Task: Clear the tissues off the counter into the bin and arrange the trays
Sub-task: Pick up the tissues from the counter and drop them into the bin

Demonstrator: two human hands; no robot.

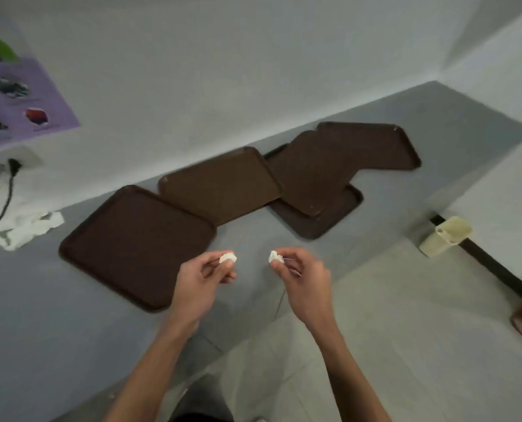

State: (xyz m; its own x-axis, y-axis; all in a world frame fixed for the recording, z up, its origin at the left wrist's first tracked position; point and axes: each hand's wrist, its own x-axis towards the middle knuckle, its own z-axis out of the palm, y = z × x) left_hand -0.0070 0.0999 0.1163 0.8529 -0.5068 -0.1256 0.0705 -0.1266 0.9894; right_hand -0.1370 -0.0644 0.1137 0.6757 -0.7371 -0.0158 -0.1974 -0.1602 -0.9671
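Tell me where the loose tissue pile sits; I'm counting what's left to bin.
The crumpled white tissues lie at the head view's far left on the grey counter, left of the nearest brown tray, below the wall socket.

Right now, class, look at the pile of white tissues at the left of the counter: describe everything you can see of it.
The tissue pile is crumpled white paper, thin and soft-looking, several sheets loosely heaped and partly spread flat. It lies on the grey counter near the wall, left of the nearest brown tray and apart from it. A black cable runs down from the wall socket over its left part. Neither hand touches it.
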